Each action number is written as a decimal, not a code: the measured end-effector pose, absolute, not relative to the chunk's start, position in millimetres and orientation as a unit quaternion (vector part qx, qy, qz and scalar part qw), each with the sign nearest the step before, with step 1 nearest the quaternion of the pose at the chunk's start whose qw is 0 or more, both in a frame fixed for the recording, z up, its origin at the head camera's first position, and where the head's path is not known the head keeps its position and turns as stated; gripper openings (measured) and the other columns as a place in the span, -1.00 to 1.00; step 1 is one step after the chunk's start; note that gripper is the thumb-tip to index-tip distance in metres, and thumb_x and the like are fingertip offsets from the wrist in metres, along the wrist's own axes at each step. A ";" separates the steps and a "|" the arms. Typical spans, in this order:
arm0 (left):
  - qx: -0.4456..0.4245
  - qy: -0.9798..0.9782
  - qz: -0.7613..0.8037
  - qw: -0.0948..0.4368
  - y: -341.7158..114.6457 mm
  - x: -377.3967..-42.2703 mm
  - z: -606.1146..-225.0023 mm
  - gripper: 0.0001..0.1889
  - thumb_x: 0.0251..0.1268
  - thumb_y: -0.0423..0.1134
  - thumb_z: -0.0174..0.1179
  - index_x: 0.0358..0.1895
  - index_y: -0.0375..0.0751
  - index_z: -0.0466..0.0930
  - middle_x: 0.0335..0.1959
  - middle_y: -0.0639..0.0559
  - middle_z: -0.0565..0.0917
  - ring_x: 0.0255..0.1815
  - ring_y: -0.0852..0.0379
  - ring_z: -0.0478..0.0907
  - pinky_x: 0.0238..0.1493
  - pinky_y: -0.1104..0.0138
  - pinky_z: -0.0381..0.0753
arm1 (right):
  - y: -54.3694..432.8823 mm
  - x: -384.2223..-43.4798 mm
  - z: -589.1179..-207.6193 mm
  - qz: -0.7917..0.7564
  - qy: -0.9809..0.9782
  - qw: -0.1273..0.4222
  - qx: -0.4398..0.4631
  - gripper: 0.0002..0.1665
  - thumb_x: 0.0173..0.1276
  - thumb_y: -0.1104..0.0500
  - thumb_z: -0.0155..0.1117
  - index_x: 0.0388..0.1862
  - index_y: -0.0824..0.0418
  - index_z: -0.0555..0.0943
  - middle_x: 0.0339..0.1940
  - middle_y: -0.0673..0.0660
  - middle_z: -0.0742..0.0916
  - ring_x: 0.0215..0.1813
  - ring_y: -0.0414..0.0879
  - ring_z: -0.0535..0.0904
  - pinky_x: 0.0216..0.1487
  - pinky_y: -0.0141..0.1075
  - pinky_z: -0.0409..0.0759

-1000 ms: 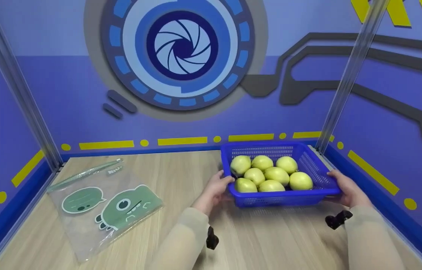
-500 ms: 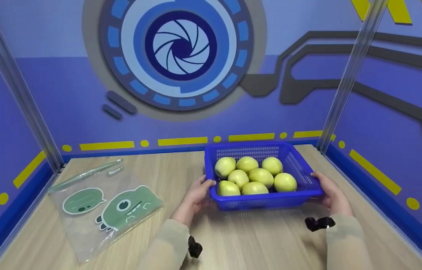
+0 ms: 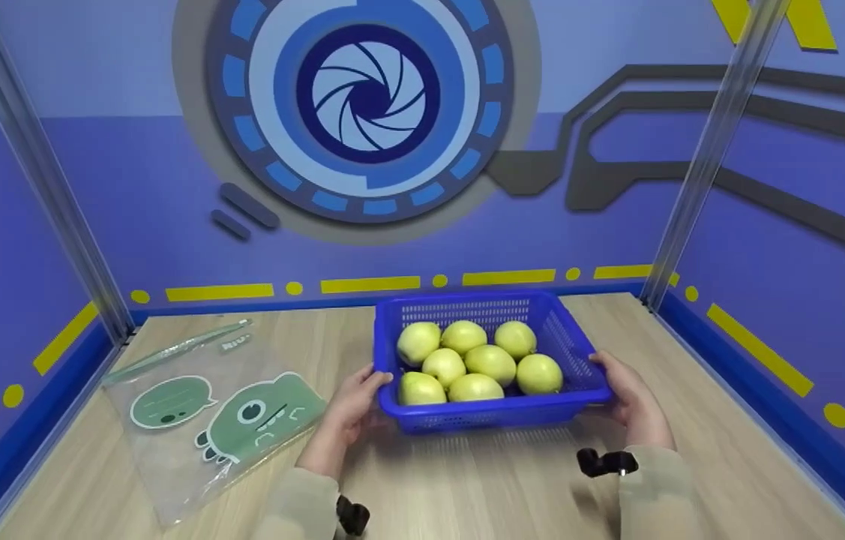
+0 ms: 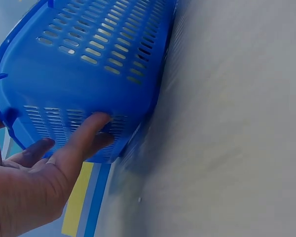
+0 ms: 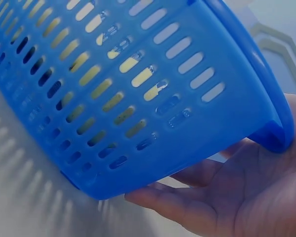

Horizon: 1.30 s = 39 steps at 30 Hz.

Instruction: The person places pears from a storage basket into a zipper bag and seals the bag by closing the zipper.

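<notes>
Left hand (image 3: 351, 403) and right hand (image 3: 633, 405) grip the blue basket (image 3: 489, 417) at opposite ends, fingers curled around it, with eight yellow-green fruits (image 3: 491, 365) loose inside and a printed plastic bag (image 3: 216, 433) on the surface (image 3: 497, 487) to the basket's left. Should one grip slip or rise unevenly, the basket could tip, rolling those fruits toward its lower end.

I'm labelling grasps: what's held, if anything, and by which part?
The blue basket, by opposite ends, near the rim: left hand on its left end, right hand on its right.
</notes>
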<state>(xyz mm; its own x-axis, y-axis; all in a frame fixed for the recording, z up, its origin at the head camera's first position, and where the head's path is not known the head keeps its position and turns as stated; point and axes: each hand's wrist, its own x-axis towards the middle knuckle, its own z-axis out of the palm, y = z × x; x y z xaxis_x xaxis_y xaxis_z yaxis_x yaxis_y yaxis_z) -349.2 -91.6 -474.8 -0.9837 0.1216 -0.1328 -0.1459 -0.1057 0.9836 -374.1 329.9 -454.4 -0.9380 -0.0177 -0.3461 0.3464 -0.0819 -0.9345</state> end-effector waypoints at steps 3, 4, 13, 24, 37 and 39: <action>-0.016 0.662 0.745 0.085 -101.8 -346.3 -474.7 -0.38 0.50 -0.18 0.07 0.55 -0.30 0.25 0.25 -0.35 0.63 -0.11 0.01 0.75 -0.15 -0.02 0.77 | 319.9 -373.4 -454.5 -0.730 0.662 0.127 0.113 -0.32 0.58 -0.06 -0.13 0.40 0.46 0.20 -0.18 0.13 0.73 -0.24 -0.05 0.76 -0.15 -0.03 0.77; -0.019 0.663 0.744 0.084 -105.1 -345.5 -474.6 -0.37 0.50 -0.18 0.08 0.56 -0.28 0.24 0.26 -0.36 0.62 -0.12 0.01 0.75 -0.15 -0.02 0.77 | 316.9 -373.1 -454.3 -0.729 0.663 0.130 0.109 -0.31 0.59 -0.05 -0.14 0.40 0.47 0.19 -0.17 0.14 0.73 -0.22 -0.04 0.76 -0.15 -0.04 0.77; -0.018 0.654 0.753 0.068 -130.5 -337.3 -477.5 -0.40 0.48 -0.22 0.07 0.51 -0.36 0.29 -0.06 -0.14 0.78 -0.24 0.09 0.76 -0.23 0.16 0.76 | 293.8 -370.6 -457.2 -0.709 0.682 0.147 0.102 -0.16 0.59 -0.10 -0.17 0.53 0.52 0.04 0.13 0.30 0.65 -0.07 -0.03 0.74 -0.04 -0.12 0.75; -0.016 0.698 0.715 0.020 -127.9 -332.2 -470.3 -0.49 0.50 -0.26 0.10 0.39 -0.49 0.40 0.01 -0.33 0.74 -0.12 -0.04 0.75 -0.14 0.18 0.75 | 293.3 -369.8 -458.5 -0.713 0.677 0.149 0.109 -0.11 0.61 -0.13 -0.18 0.58 0.50 -0.04 0.28 0.38 0.57 0.00 0.00 0.72 0.03 -0.08 0.74; -0.112 0.901 0.408 -0.096 -186.0 -319.1 -449.0 -0.41 0.47 -0.20 0.08 0.42 -0.52 0.28 0.37 -0.64 0.34 0.42 -0.61 0.26 0.43 -0.28 0.28 | 290.8 -369.5 -458.4 -0.709 0.682 0.144 0.108 -0.12 0.61 -0.11 -0.18 0.59 0.50 -0.03 0.43 0.50 0.44 0.09 0.07 0.69 0.06 -0.02 0.72; -0.147 0.923 0.351 -0.061 -193.7 -316.7 -450.3 -0.34 0.47 -0.15 0.07 0.49 -0.48 0.18 0.43 -0.68 0.21 0.46 -0.68 0.14 0.41 -0.36 0.26 | 292.4 -368.9 -458.4 -0.713 0.678 0.143 0.108 -0.13 0.61 -0.12 -0.18 0.58 0.50 -0.01 0.35 0.45 0.51 0.03 0.04 0.71 0.03 -0.02 0.73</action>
<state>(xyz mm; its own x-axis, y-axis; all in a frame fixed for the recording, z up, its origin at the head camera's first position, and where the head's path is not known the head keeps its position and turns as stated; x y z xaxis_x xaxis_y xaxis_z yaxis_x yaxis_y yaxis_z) -316.7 -193.7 -450.3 -0.9493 -0.3141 0.0100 -0.2279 0.7100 0.6663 -368.9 292.4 -458.4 -0.9355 -0.0572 -0.3487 0.3511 -0.0398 -0.9355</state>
